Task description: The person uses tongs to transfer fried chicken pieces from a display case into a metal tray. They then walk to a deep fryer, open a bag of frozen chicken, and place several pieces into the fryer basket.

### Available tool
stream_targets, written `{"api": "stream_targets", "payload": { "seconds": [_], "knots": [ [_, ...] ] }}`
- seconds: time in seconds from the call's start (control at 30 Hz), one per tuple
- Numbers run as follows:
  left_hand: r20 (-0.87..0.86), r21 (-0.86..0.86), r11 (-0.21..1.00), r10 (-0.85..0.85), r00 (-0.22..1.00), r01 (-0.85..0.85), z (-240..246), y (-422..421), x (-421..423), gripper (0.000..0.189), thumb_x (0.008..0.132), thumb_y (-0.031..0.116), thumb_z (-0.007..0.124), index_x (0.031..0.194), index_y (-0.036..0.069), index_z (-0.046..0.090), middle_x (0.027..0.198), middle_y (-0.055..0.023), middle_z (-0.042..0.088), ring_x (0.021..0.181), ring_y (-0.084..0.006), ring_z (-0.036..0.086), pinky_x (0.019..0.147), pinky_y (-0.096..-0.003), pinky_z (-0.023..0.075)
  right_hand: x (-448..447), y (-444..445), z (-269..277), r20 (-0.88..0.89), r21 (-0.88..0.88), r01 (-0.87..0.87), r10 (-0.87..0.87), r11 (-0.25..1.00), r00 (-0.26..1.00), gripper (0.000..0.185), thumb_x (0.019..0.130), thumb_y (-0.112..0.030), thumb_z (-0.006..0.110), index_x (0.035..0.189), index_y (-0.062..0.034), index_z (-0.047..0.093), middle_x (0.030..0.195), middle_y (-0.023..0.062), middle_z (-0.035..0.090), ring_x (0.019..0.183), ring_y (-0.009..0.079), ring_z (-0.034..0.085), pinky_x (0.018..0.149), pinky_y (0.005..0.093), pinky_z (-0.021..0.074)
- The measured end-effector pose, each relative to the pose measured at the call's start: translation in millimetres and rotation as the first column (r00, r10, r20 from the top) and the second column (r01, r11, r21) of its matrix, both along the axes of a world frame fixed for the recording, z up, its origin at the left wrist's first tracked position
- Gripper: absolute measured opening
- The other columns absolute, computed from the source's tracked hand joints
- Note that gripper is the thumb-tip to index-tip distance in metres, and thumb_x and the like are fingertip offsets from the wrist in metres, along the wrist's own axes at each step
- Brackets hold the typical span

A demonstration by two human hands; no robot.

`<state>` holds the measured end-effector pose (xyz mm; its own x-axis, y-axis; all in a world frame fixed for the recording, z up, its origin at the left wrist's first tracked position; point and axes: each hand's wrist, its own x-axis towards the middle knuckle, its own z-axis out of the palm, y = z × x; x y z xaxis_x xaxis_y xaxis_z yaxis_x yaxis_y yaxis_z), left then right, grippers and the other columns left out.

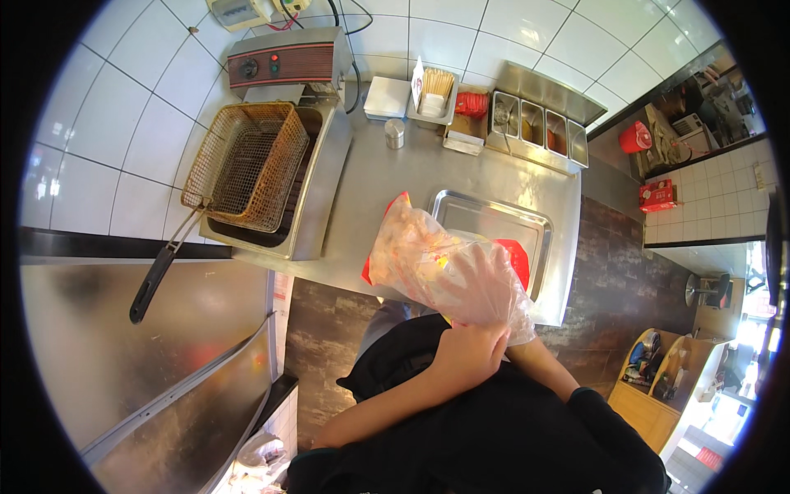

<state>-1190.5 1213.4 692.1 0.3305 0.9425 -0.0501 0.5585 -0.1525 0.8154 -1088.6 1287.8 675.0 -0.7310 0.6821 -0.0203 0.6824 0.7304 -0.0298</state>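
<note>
A clear plastic food bag [407, 247] with red edges and printed patches hangs in front of me, tilted, over the front of the steel counter. Pale orange-brown pieces fill its far end; what food they are is unclear. My left hand [474, 351] is closed in a fist on the plastic near the bag's close end. Behind thin clear plastic, my right hand [478, 278] shows with its fingers spread; whether this is a glove or the bag itself, I cannot tell. Loose plastic gathers around the right wrist. A red piece [513, 259] shows beyond that hand, over a steel tray [543, 238].
On the left, a wire fryer basket [247, 167] rests over a deep fryer [321, 204], its black handle [151, 287] jutting forward. Along the back of the counter [370, 173] stand a metal shaker [395, 134], a container of wooden sticks [437, 92] and several steel seasoning pans [532, 123].
</note>
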Motion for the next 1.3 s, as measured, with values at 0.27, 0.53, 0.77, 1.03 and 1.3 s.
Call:
{"api": "stream_targets", "payload": {
  "seconds": [0.27, 0.53, 0.77, 1.03, 1.3],
  "knots": [
    [0.039, -0.004, 0.996, -0.088, 0.995, 0.088, -3.3, 1.6, 0.6, 0.019, 0.090, 0.020, 0.058, 0.076, 0.007, 0.057, 0.064, -0.0144, 0.059, 0.058, -0.0352, 0.060, 0.048, -0.0450, 0.0442, 5.3, 2.1, -2.8, 0.187, 0.000, -0.128, 0.125, 0.992, 0.974, 0.039, 0.080, -0.034, 0.061, 0.118, -0.0273, 0.059, 0.121, 0.0042, 0.052, 0.118, 0.0269, 0.045, 0.100, 0.0545, 0.0352],
    [0.151, 0.045, 0.992, -0.124, 0.981, 0.118, -9.1, 1.0, 0.4, 0.020, 0.090, 0.020, 0.059, 0.074, 0.007, 0.055, 0.063, -0.0141, 0.058, 0.058, -0.0357, 0.060, 0.049, -0.0447, 0.0438, -15.5, 2.5, -20.7, 0.368, -0.103, 0.143, -0.096, 0.984, 0.925, 0.054, 0.089, -0.051, 0.051, 0.139, -0.0300, 0.042, 0.149, 0.0017, 0.035, 0.138, 0.0237, 0.029, 0.111, 0.0565, 0.0235],
    [0.050, 0.156, 0.986, -0.072, 0.996, 0.063, -12.8, 2.9, 4.3, 0.023, 0.089, 0.021, 0.060, 0.072, 0.008, 0.054, 0.063, -0.0126, 0.059, 0.057, -0.0336, 0.060, 0.048, -0.0426, 0.0441, -3.3, 5.1, -34.0, 0.322, -0.086, -0.008, 0.035, 0.996, 0.946, 0.058, 0.092, -0.055, 0.048, 0.140, -0.0240, 0.042, 0.149, 0.0034, 0.036, 0.139, 0.0278, 0.028, 0.112, 0.0529, 0.0218],
    [0.024, 0.094, 0.994, -0.055, 0.998, 0.053, -8.9, -5.3, -1.2, 0.026, 0.088, 0.027, 0.062, 0.072, 0.008, 0.055, 0.060, -0.0114, 0.059, 0.053, -0.0312, 0.060, 0.046, -0.0419, 0.0448, -0.4, 8.8, -22.2, 0.098, 0.081, -0.095, 0.087, 0.992, 0.991, 0.060, 0.092, -0.056, 0.046, 0.141, -0.0228, 0.040, 0.148, 0.0054, 0.037, 0.138, 0.0284, 0.030, 0.112, 0.0527, 0.0222],
    [-0.237, 0.050, 0.994, 0.103, 0.966, -0.094, -15.6, -12.4, 0.0, 0.026, 0.090, 0.028, 0.060, 0.074, 0.008, 0.057, 0.055, -0.0125, 0.057, 0.049, -0.0314, 0.059, 0.043, -0.0435, 0.0447, 9.9, 14.1, -30.8, 0.248, 0.036, -0.166, 0.152, 0.985, 0.957, 0.060, 0.090, -0.051, 0.048, 0.140, -0.0201, 0.042, 0.146, 0.0035, 0.039, 0.136, 0.0244, 0.034, 0.112, 0.0451, 0.0267]
  ]
}}
